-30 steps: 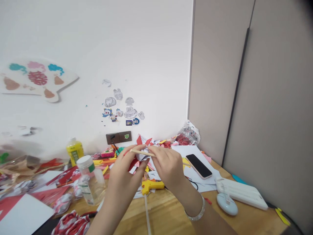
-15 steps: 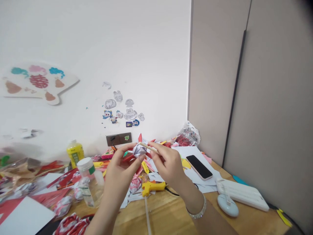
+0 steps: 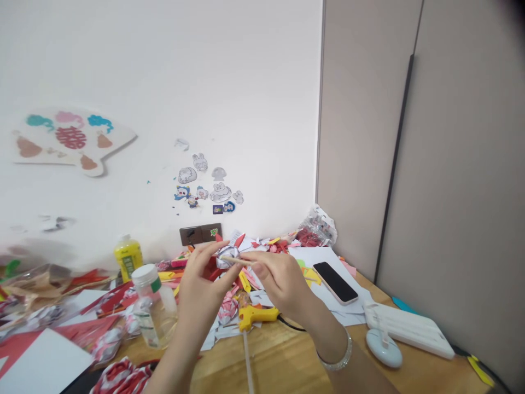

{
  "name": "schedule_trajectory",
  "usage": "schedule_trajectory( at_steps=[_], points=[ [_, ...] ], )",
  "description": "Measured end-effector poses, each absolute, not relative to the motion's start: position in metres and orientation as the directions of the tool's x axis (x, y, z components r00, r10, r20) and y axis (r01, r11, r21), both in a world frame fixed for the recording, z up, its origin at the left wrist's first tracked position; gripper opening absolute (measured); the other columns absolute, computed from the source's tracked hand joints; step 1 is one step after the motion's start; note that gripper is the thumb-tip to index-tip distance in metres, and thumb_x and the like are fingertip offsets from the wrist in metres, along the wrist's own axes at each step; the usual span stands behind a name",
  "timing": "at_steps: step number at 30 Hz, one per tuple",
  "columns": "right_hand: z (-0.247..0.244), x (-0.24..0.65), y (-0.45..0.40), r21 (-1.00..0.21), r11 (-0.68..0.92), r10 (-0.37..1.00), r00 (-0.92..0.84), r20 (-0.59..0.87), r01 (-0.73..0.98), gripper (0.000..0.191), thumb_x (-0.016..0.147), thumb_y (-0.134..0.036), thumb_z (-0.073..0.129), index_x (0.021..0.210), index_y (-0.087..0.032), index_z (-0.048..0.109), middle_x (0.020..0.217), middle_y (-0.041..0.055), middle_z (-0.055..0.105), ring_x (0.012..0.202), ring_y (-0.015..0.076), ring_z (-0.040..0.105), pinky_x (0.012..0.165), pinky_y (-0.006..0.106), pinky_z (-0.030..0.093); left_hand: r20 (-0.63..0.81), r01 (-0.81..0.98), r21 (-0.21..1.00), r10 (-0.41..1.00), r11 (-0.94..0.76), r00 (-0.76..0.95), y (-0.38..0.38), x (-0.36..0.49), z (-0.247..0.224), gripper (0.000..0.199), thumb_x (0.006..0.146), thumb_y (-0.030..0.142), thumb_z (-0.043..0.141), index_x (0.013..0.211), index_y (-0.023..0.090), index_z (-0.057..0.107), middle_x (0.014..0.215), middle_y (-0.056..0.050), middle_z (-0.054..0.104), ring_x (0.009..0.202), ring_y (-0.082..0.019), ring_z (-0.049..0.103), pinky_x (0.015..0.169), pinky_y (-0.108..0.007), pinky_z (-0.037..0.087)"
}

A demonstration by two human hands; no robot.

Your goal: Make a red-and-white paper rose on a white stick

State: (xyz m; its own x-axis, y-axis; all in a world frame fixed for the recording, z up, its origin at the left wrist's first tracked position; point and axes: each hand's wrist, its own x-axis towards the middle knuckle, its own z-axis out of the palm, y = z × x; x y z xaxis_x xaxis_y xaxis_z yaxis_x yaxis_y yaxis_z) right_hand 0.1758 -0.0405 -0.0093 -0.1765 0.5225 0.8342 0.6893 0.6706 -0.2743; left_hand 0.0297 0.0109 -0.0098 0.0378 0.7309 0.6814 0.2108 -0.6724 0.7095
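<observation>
- We judge the step to be working the thin, pale, seemingly wooden stick (image 3: 237,260) against the white folded-paper piece (image 3: 228,252); next seems to need a steady left hold.
- Our left hand (image 3: 199,282) pinches the piece above the brown wooden table (image 3: 270,350).
- Our right hand (image 3: 285,282), angled inward, pinches the stick's right end.

Both bare forearms reach toward the far edge of the desk (image 3: 279,364), slanting inward until the hands nearly meet, raised above its surface. The left hand (image 3: 204,269) forms an open arch, fingers bent over the top, thumb stretched below. The right hand (image 3: 284,278), nearer the desk's right edge, turns its back upward, index finger extended leftward and thumb underneath in a pinch; its other fingers are mostly hidden.
</observation>
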Motion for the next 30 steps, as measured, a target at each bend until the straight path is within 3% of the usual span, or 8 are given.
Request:
schedule_trajectory(
  at_steps=[3,7,12,18,23,30],
  points=[
    [-0.008,0.180,-0.038,-0.196,0.603,0.447,-0.124,0.886,0.773,0.036,0.098,-0.032,0.029,0.103,-0.016,0.061,0.078,0.0033,0.068,0.065,0.0123,0.061,0.059,0.021,0.041,0.732,0.241,0.628,0.667,-0.740,0.139,0.013,0.026,-0.010,0.037,0.068,0.037,0.068,0.101,0.022,0.062,0.107,-0.007,0.056,0.090,-0.019,0.060,0.077,-0.035,0.055],
    [-0.007,0.185,-0.035,-0.010,0.531,0.294,-0.172,0.940,0.848,0.034,0.097,-0.029,0.033,0.088,-0.017,0.063,0.072,0.0043,0.063,0.065,0.0138,0.056,0.060,0.024,0.039,0.703,0.224,0.629,0.668,-0.744,0.246,0.009,0.022,-0.010,0.065,0.068,0.029,0.069,0.127,0.026,0.041,0.096,-0.002,0.060,0.078,-0.015,0.061,0.075,-0.032,0.056],
    [-0.006,0.189,-0.034,0.073,0.540,0.290,-0.267,0.919,0.838,0.025,0.094,-0.030,0.044,0.092,-0.019,0.067,0.076,0.0031,0.061,0.067,0.0133,0.052,0.062,0.024,0.038,0.679,0.186,0.646,0.668,-0.741,0.305,0.005,0.019,-0.009,0.080,0.067,0.022,0.068,0.135,0.031,0.027,0.088,0.004,0.056,0.074,-0.013,0.063,0.072,-0.031,0.057],
    [-0.007,0.191,-0.031,0.154,0.529,0.271,-0.337,0.902,0.835,0.029,0.095,-0.033,0.043,0.088,-0.018,0.067,0.073,0.0031,0.061,0.068,0.0138,0.053,0.063,0.026,0.038,0.661,0.212,0.629,0.658,-0.748,0.360,0.006,0.020,-0.010,0.059,0.068,0.023,0.065,0.120,0.029,0.038,0.089,0.002,0.057,0.076,-0.013,0.063,0.066,-0.028,0.056],
    [-0.007,0.190,-0.031,0.234,0.477,0.254,-0.388,0.886,0.847,0.032,0.095,-0.032,0.041,0.081,-0.018,0.066,0.066,0.0018,0.058,0.063,0.0142,0.049,0.060,0.027,0.034,0.643,0.328,0.527,0.620,-0.784,0.450,0.007,0.018,-0.009,0.034,0.070,0.025,0.064,0.101,0.024,0.050,0.097,-0.002,0.061,0.087,-0.018,0.062,0.074,-0.032,0.055],
    [-0.010,0.188,-0.030,0.262,0.425,0.230,-0.383,0.895,0.866,0.033,0.091,-0.027,0.043,0.064,-0.018,0.059,0.056,-0.0002,0.054,0.055,0.0123,0.044,0.053,0.027,0.026,0.641,0.370,0.478,0.604,-0.797,0.473,0.005,0.018,-0.007,0.022,0.069,0.022,0.058,0.091,0.022,0.056,0.087,-0.002,0.064,0.078,-0.018,0.061,0.066,-0.030,0.053]
  ],
)
